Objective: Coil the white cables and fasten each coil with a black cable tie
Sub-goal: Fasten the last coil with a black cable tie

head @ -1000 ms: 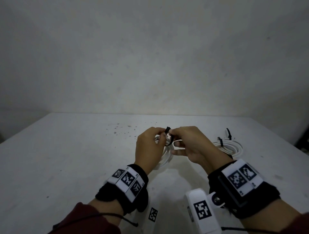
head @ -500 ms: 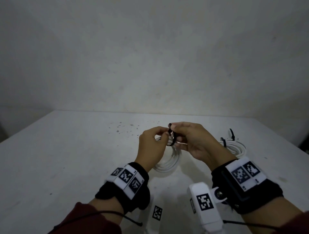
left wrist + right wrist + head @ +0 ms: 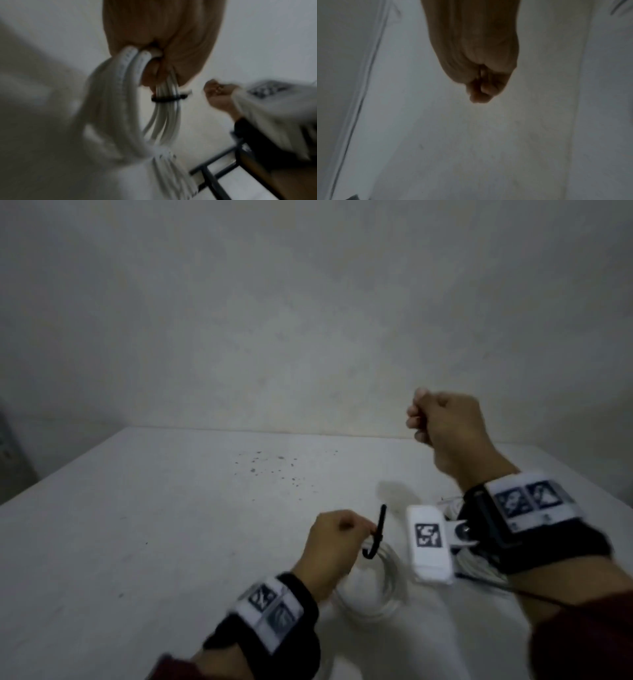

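My left hand (image 3: 344, 534) grips a coil of white cable (image 3: 376, 590) low over the table, near the centre front. A black cable tie (image 3: 378, 530) is looped round the coil beside my fingers, its tail sticking upward. The blurred left wrist view shows the coil (image 3: 130, 83) hanging from my left hand (image 3: 163, 33), with the tie (image 3: 164, 99) cinched round one bundle of strands. My right hand (image 3: 424, 419) is raised up and to the right, apart from the coil, curled into a fist. In the right wrist view the right hand (image 3: 481, 88) holds nothing visible.
The grey table (image 3: 171, 525) reaches back to a plain wall, with dark specks near its far middle. Another white cable coil (image 3: 479, 571) lies on the right, mostly hidden behind my right wrist and its white camera block (image 3: 428, 542).
My right hand has let go of the tie and swung up and to the right. The left hand has lowered toward me with the coil, the tie's tail now standing free.
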